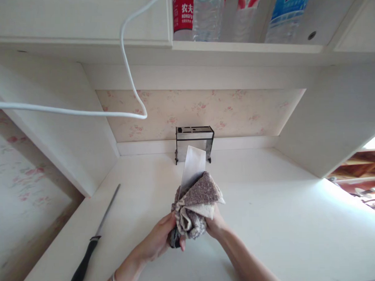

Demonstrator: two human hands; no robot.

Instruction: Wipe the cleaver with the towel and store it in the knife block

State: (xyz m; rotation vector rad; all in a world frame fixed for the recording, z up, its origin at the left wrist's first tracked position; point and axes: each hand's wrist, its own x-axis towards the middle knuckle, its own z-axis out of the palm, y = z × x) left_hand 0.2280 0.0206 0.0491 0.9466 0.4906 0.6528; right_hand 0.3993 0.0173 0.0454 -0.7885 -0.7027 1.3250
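Note:
A broad kitchen knife (193,163) points away from me, its blade tip up and its black handle low. My left hand (162,236) is closed around that handle, next to the bunched cloth. The brown and cream towel (204,189) is folded over the lower part of the blade. My right hand (215,224) grips the towel from the right; its fingers are mostly hidden behind the fabric. On the left of the white counter (258,220) lies a honing steel (95,238) with a black handle, apart from both hands.
A metal knife block (194,134) stands against the back wall, behind the blade. Overhead, a cabinet shelf (248,47) holds several plastic bottles (207,17). A white cable (129,68) hangs across the upper left. Side panels (334,110) flank the counter.

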